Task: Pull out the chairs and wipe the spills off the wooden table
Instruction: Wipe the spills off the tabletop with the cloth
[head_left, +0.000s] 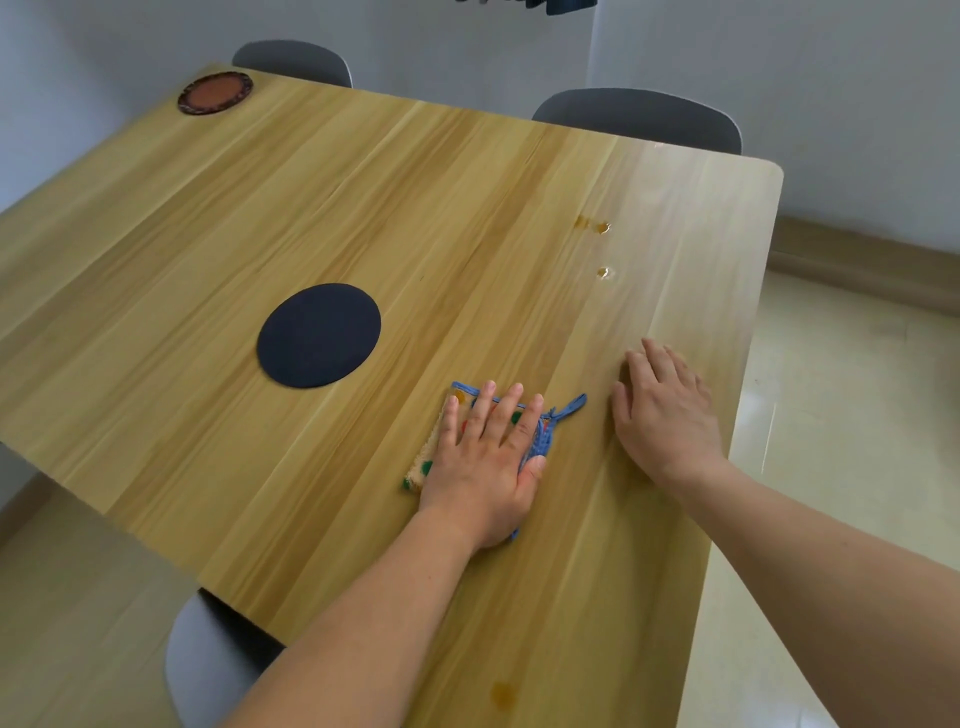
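My left hand (485, 462) lies flat, fingers spread, pressing a cream cloth with blue trim and coloured dots (434, 457) onto the wooden table (363, 208). My right hand (665, 410) rests flat on the bare tabletop to the right of the cloth, holding nothing. Small amber spills (602, 227) dot the wood beyond my right hand, with one more drop (603, 272) below them. A brownish spill (503, 695) sits near the table's near edge between my forearms.
A dark round mat (319, 335) lies mid-table, and a brown round coaster (215, 92) sits at the far left corner. Two grey chairs (639, 117) (293, 61) stand tucked at the far side. Another grey chair (208, 670) sits under the near left edge.
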